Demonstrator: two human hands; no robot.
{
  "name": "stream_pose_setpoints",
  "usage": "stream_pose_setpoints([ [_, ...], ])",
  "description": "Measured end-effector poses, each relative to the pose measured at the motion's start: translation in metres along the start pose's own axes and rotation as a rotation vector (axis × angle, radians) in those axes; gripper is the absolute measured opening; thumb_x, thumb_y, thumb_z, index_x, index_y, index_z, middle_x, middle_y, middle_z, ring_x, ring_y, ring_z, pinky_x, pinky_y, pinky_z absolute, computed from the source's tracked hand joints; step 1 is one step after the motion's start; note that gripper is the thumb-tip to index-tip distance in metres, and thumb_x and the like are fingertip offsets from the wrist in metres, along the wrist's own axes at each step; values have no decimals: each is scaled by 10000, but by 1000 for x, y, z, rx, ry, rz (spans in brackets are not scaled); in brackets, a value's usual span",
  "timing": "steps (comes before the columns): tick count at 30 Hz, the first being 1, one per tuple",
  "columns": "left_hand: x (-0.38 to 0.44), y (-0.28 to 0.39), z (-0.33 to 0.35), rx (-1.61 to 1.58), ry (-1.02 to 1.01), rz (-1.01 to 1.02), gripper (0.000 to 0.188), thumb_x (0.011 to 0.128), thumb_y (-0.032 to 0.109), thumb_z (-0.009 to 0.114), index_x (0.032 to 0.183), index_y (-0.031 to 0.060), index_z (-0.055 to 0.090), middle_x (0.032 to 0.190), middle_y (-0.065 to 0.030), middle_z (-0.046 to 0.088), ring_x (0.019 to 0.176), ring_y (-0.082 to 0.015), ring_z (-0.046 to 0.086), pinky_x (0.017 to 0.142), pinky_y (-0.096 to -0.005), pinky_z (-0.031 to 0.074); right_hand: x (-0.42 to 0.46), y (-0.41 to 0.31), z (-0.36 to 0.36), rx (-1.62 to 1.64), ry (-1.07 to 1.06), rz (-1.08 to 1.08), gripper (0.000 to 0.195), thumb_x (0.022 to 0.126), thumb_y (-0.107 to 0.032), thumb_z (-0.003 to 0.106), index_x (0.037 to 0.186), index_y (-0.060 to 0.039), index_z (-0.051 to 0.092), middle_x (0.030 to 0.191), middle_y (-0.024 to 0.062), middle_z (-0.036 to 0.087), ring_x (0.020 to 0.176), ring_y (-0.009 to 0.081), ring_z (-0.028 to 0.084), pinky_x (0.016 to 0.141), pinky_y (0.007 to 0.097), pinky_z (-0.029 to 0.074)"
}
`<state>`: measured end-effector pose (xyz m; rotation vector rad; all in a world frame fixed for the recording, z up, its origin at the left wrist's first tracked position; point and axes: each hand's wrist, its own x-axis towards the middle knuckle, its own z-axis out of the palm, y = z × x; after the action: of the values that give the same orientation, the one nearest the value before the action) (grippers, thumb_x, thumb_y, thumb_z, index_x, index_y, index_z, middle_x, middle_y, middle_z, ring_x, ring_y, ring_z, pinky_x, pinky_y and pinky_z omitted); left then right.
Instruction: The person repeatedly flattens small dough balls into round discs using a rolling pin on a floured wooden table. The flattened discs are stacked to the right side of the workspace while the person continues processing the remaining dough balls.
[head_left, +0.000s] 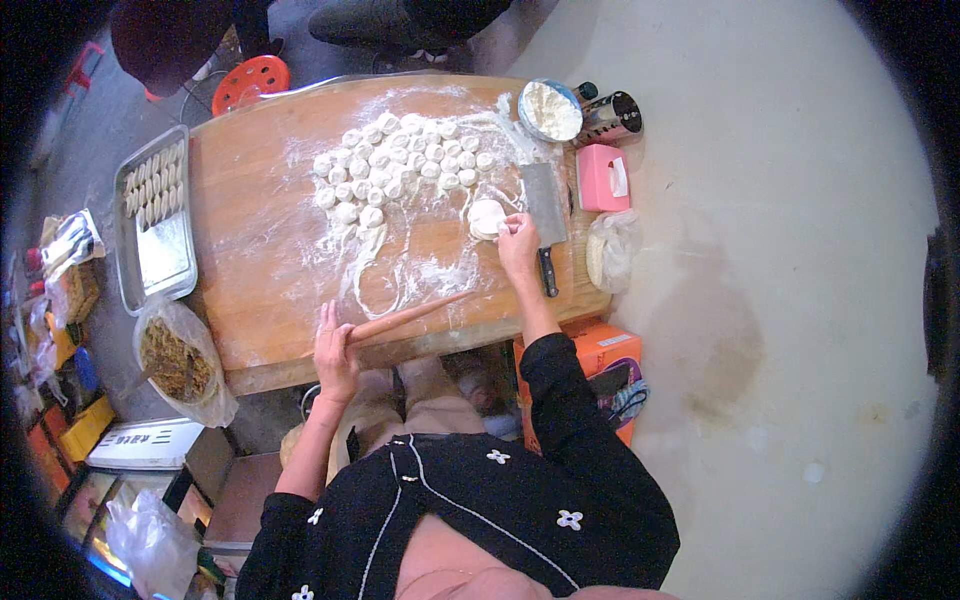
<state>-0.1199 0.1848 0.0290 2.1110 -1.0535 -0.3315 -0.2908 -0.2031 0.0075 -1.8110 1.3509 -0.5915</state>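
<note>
My left hand (334, 352) is at the front edge of the wooden board (255, 225), its palm and thumb on the thick end of a tapered wooden rolling pin (405, 319). With its fingers pinched, my right hand (517, 234) holds the edge of a round dough wrapper (487, 218), which lies on or over other flattened dough. Many small floured dough pieces (397, 157) sit in a cluster across the middle and back of the board. A cleaver (545, 202) lies just right of my right hand, its black handle towards me.
A metal tray (165, 262) with rows of shaped dumplings stands left, above a plastic-lined bowl of filling (176, 360). A bowl of flour (551, 111), a perforated metal cylinder (613, 116), a pink tissue box (602, 178) and a plastic bag (615, 251) line the right side. People stand beyond the board.
</note>
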Motion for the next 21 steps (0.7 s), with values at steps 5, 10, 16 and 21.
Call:
stream_pose_setpoints([
  [5,6,-7,-12,-49,75,-114,246,864,-74,589,1102,-15,610,1618,-305,377,1502,-466,377,1189,-491,372,-3,-18,6,-504,-12,-61,235,930,-78,675,1129,39,630,1129,215,697,1038,302,696,868,432,557],
  [10,27,-13,-10,-210,195,-256,287,887,-128,564,1154,-34,613,1644,-288,345,1515,-433,375,1162,-441,396,-2,-72,74,-658,-7,-723,681,951,-191,644,1535,50,392,1588,297,380,1505,439,336,1240,557,273],
  [16,44,-30,-17,-272,291,-293,295,895,-142,559,1167,-40,613,1648,-281,345,1499,-424,398,1149,-439,413,-122,-95,123,-417,-325,-624,796,967,-169,612,1612,77,217,1673,309,220,1572,484,149,1283,574,150],
  [21,39,-35,-31,148,221,-81,221,871,-87,639,1076,-6,624,1611,-286,400,1501,-436,397,1162,-503,405,-156,-87,88,-89,-402,-401,645,1026,-190,497,1592,58,311,1673,272,271,1580,430,196,1269,594,154],
])
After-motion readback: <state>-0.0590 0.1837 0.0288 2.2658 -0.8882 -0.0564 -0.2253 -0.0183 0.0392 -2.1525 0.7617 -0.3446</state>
